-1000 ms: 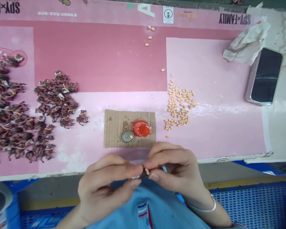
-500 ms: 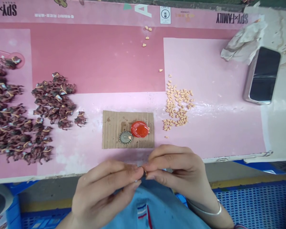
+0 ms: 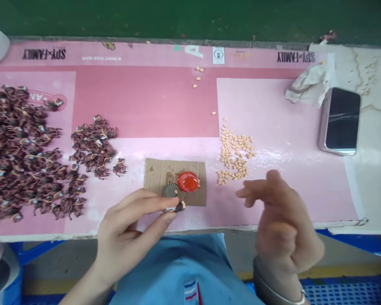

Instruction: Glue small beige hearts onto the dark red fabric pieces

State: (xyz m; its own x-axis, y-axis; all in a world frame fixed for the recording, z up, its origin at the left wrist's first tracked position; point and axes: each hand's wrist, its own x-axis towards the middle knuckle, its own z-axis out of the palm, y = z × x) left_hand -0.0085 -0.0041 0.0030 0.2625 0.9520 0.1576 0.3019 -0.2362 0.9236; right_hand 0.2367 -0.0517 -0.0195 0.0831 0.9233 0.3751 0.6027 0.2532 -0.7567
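Tabletop printed pink, blue mesh below, figurine in left fingers

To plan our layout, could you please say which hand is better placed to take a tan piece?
Probably the right hand: it looks empty and is nearer the tan pieces; the left hand holds a dark figure.

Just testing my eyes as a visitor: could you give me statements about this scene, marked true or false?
1. The left hand holds a small dark piece. True.
2. The right hand grips the phone. False: the phone lies apart from it.
3. The red round object sits on cardboard. True.
4. Most tan bits lie left of the cardboard. False: they lie right of it.
5. Crumpled paper lies beside the phone. True.
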